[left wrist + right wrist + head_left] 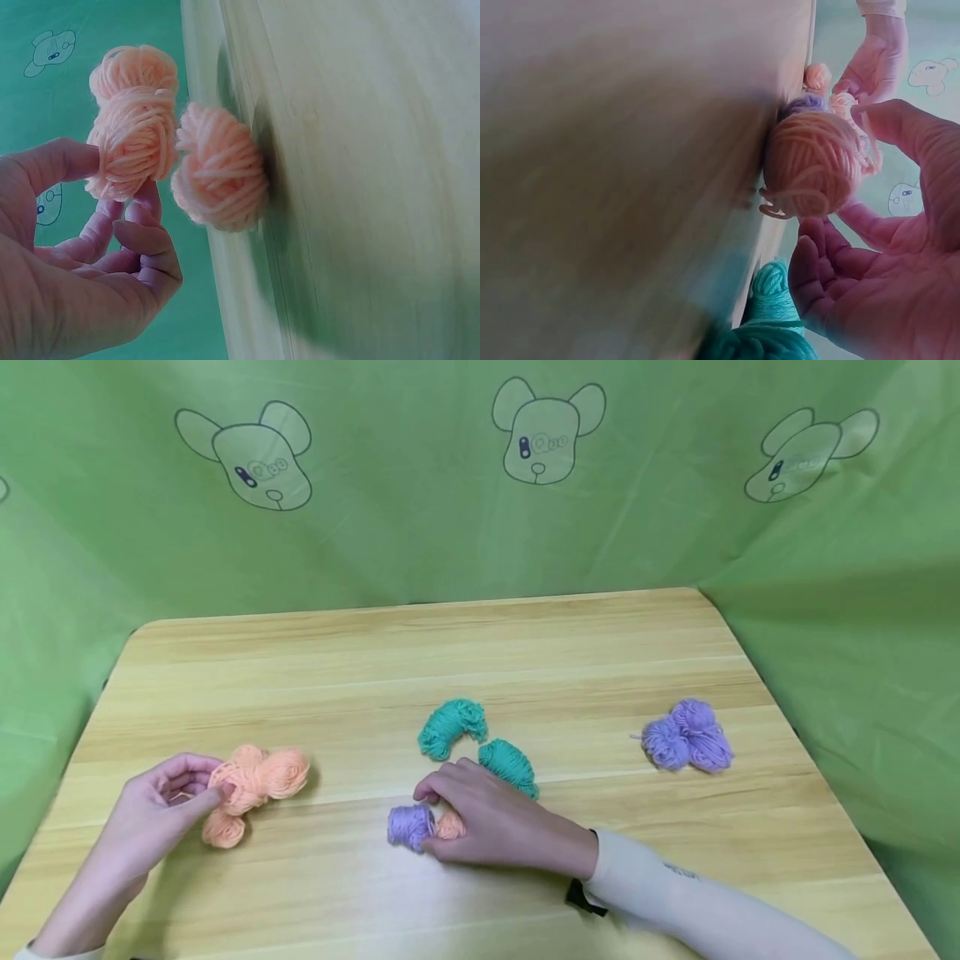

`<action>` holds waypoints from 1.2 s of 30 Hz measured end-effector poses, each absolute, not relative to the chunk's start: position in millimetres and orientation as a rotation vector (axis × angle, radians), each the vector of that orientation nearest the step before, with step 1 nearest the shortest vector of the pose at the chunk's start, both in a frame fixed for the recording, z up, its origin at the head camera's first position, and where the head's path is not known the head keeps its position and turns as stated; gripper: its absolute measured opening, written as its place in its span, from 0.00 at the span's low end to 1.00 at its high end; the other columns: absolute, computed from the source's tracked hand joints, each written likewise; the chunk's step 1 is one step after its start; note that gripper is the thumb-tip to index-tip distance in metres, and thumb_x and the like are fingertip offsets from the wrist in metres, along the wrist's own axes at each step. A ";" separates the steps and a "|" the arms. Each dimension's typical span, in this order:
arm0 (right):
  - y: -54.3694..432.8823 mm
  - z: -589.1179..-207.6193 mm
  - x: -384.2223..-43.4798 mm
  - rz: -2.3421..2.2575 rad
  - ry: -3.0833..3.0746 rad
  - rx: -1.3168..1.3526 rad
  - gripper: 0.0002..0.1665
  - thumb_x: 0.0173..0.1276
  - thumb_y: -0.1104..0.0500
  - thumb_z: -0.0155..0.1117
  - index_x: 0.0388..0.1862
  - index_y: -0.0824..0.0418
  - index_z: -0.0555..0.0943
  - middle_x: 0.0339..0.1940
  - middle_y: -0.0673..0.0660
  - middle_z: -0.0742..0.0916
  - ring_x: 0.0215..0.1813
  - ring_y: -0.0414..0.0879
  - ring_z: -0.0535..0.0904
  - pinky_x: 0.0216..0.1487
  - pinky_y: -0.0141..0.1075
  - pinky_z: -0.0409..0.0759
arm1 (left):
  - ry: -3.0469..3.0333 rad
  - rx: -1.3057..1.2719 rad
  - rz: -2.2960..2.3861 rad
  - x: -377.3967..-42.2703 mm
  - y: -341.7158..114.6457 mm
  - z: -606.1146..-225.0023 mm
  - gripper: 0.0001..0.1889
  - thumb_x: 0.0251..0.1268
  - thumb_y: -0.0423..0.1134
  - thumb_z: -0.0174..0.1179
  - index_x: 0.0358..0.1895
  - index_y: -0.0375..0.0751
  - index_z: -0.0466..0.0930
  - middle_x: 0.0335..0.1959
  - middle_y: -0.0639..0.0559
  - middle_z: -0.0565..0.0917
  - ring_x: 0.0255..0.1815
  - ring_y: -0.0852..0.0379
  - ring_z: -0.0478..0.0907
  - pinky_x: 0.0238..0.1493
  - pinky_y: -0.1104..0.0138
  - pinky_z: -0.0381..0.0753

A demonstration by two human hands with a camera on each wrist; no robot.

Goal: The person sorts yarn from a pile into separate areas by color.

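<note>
My left hand [153, 814] pinches a bundle of peach yarn [251, 781] between thumb and fingertips at the left of the table. In the left wrist view, one peach yarn ball [131, 142] sits in the fingers, and another peach ball [221, 171] is beside it, nearer the tabletop. Near the middle, my right hand [487, 814] reaches over a peach yarn ball [814, 165], thumb on one side and fingers on the other. A purple yarn roll [408, 827] lies against this ball, by the thumb tip. Part of the peach ball is hidden under the hand in the head view.
Two teal yarn skeins, a curved one [452, 727] and a straighter one [510, 767], lie just beyond my right hand. A cluster of purple yarn balls [688, 737] is at the right of the wooden table [337, 668]. A green curtain [420, 527] hangs behind the table.
</note>
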State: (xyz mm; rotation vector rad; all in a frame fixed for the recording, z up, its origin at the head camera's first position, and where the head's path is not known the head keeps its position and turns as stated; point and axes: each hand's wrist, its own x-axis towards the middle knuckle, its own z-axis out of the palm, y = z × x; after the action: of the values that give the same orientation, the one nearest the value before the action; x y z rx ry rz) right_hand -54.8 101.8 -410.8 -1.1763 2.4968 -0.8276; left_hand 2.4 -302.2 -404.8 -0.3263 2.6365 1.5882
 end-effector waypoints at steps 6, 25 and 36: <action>98.3 -412.2 -55.8 -0.810 2.488 -1.156 0.30 0.66 0.47 0.83 0.62 0.55 0.84 0.49 0.42 0.84 0.51 0.40 0.75 0.55 0.37 0.76 | 2.632 -0.329 1.644 5.5 -303.6 -404.1 0.08 0.71 0.25 0.71 0.49 0.31 0.85 0.36 0.60 0.85 0.39 0.64 0.80 0.42 0.76 0.80; 89.5 -416.1 -56.7 -0.768 2.497 -1.138 0.25 0.69 0.45 0.80 0.60 0.51 0.85 0.53 0.42 0.87 0.51 0.41 0.76 0.54 0.37 0.76 | 2.625 -0.365 1.631 9.8 -308.4 -407.8 0.08 0.72 0.27 0.71 0.50 0.37 0.86 0.38 0.61 0.83 0.39 0.62 0.78 0.38 0.73 0.79; 86.8 -415.6 -60.6 -0.803 2.463 -1.070 0.19 0.67 0.52 0.81 0.53 0.50 0.85 0.45 0.39 0.85 0.48 0.40 0.76 0.48 0.35 0.76 | 2.620 -0.363 1.569 11.1 -308.1 -408.2 0.13 0.75 0.37 0.73 0.57 0.40 0.83 0.45 0.62 0.82 0.43 0.61 0.77 0.37 0.69 0.81</action>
State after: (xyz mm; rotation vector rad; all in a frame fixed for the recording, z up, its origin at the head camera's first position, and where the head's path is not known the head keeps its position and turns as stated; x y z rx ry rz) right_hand -60.6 86.8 -415.6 -1.0696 2.4629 -0.8029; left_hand 11.1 -308.1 -408.2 -0.3626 2.6200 1.5688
